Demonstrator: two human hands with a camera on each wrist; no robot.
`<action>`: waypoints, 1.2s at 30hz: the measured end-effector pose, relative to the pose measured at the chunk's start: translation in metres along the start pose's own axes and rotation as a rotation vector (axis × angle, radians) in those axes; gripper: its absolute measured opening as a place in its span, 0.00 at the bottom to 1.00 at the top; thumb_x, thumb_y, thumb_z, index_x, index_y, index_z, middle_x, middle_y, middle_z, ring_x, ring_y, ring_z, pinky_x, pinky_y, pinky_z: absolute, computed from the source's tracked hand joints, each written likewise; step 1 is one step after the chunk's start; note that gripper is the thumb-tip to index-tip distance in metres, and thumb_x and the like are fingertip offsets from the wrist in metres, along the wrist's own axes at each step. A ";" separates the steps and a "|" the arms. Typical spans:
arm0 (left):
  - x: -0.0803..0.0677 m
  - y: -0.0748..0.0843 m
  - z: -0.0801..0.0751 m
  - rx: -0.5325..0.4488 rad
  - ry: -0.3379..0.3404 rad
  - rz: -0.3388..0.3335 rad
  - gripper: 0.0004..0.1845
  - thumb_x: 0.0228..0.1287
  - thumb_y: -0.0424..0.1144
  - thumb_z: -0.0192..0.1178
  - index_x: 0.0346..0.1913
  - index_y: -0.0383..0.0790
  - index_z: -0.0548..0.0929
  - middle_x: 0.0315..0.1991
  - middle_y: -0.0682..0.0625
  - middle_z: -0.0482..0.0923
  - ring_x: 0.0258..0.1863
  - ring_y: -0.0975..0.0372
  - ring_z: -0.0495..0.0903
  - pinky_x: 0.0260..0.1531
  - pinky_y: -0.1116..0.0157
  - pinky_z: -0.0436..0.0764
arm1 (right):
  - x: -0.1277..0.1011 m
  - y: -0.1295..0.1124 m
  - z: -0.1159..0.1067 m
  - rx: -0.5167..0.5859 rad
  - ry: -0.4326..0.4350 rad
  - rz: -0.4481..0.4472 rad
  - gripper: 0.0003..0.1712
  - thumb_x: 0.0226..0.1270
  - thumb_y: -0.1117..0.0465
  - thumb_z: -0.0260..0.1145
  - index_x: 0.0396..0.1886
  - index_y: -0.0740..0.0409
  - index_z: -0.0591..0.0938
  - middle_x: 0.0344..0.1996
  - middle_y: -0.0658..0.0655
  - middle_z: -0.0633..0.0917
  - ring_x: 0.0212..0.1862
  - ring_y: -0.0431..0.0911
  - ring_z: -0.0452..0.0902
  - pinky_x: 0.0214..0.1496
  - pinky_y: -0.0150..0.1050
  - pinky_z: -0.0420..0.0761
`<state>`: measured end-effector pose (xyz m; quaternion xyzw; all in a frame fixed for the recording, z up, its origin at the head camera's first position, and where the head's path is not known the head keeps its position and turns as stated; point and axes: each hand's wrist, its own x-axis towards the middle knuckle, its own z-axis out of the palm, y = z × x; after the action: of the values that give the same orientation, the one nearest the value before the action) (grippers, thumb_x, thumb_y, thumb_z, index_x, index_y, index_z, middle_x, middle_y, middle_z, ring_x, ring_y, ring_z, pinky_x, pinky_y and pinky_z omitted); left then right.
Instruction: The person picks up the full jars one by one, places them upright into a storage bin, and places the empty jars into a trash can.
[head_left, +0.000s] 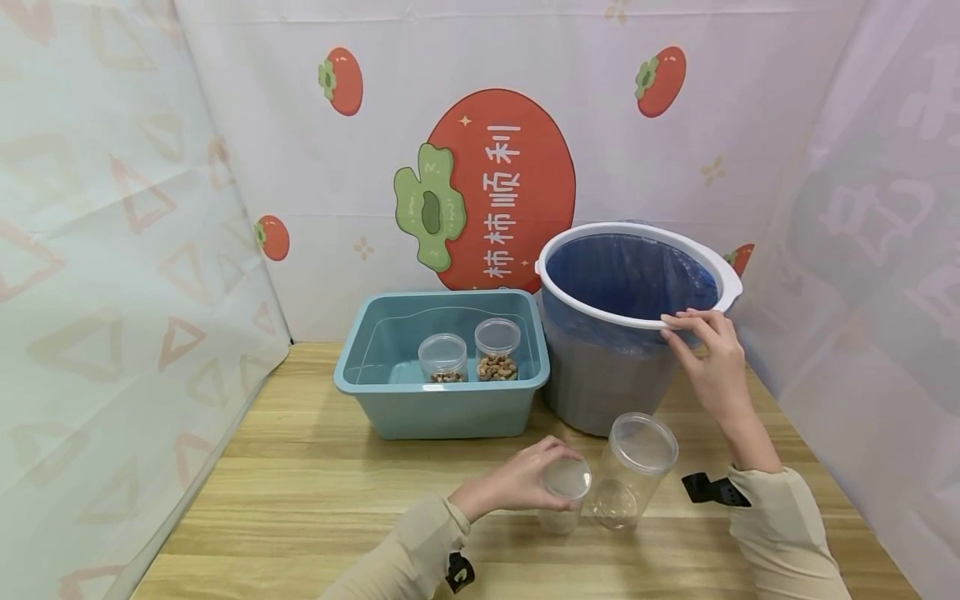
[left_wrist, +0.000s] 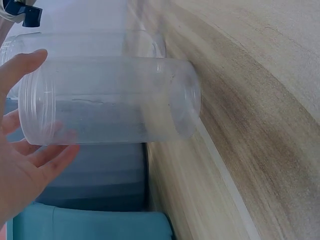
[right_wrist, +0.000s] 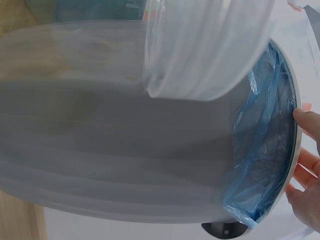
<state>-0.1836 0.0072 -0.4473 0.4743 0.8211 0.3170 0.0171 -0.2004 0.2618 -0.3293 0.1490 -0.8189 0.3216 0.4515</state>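
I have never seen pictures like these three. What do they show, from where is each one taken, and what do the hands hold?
No machine here: a person works with two bare hands at a wooden table. The wide picture comes from a camera on the person's head; the other two come from cameras on the wrists.

The left hand grips a small clear jar, which looks empty in the left wrist picture. Beside it stands a taller clear jar, untouched.

The right hand rests its fingers on the white rim of a grey bin lined with a blue bag; the right wrist picture shows this very close.

A teal tub holds two more jars with some nuts inside.
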 end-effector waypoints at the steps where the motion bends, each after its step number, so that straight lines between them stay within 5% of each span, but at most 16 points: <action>1: 0.000 0.000 0.000 -0.003 0.006 -0.001 0.30 0.42 0.44 0.69 0.52 0.44 0.73 0.46 0.50 0.70 0.42 0.64 0.74 0.38 0.79 0.70 | 0.000 0.000 0.000 0.002 0.000 0.001 0.15 0.43 0.79 0.67 0.35 0.69 0.82 0.34 0.65 0.76 0.46 0.58 0.68 0.53 0.39 0.64; 11: -0.001 -0.003 -0.010 -0.013 0.080 -0.025 0.29 0.42 0.46 0.69 0.51 0.46 0.73 0.43 0.52 0.70 0.39 0.67 0.73 0.35 0.78 0.71 | 0.000 0.000 -0.001 0.004 -0.006 0.010 0.15 0.44 0.78 0.66 0.36 0.68 0.81 0.35 0.65 0.76 0.47 0.59 0.68 0.53 0.44 0.64; 22: 0.002 0.002 -0.031 -0.064 0.149 -0.022 0.29 0.44 0.45 0.69 0.52 0.44 0.73 0.45 0.50 0.70 0.40 0.63 0.73 0.35 0.75 0.74 | -0.001 0.000 -0.001 0.005 -0.003 0.004 0.15 0.43 0.79 0.67 0.35 0.68 0.82 0.35 0.65 0.76 0.46 0.58 0.68 0.53 0.33 0.62; 36: 0.003 0.007 -0.056 -0.080 0.292 0.017 0.27 0.45 0.45 0.68 0.51 0.44 0.74 0.44 0.51 0.72 0.42 0.64 0.72 0.37 0.72 0.74 | 0.000 0.000 -0.001 0.010 -0.004 0.015 0.15 0.44 0.78 0.66 0.36 0.68 0.82 0.35 0.65 0.76 0.47 0.58 0.68 0.53 0.39 0.63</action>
<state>-0.1981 -0.0159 -0.3981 0.4293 0.7975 0.4151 -0.0862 -0.2002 0.2623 -0.3291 0.1460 -0.8193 0.3286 0.4465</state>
